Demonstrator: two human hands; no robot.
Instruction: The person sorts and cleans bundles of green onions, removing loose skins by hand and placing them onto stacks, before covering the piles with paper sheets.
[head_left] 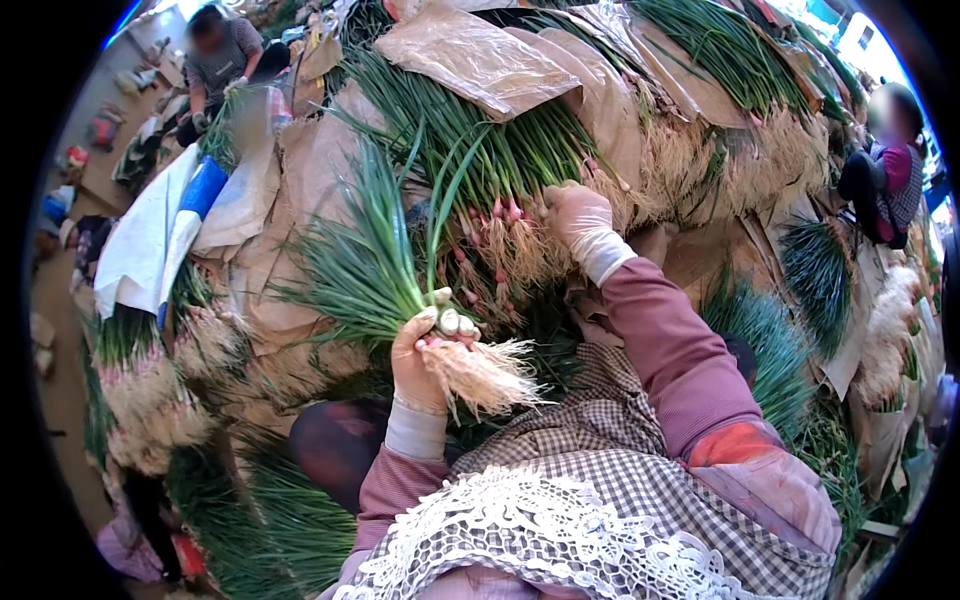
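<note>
A bunch of spring onions (385,275) is in my left hand (415,372), whose gloved fingers wrap round the stems just above the pale roots (482,372). Its green leaves fan out up and to the left. My right hand (580,217), also in a thin pale glove, reaches forward to the right end of a heap of spring onions (470,150). Its fingers are curled closed at the stems there; exactly how many they pinch is hidden. Pinkish bulbs and tangled roots hang along the heap's near edge, between my two hands.
Brown paper (475,60) covers part of the heap. More spring onions (745,50) lie at the back right, others (130,370) at the left under a white and blue sheet (165,225). A person (215,60) works at the far left, another (885,175) at the right.
</note>
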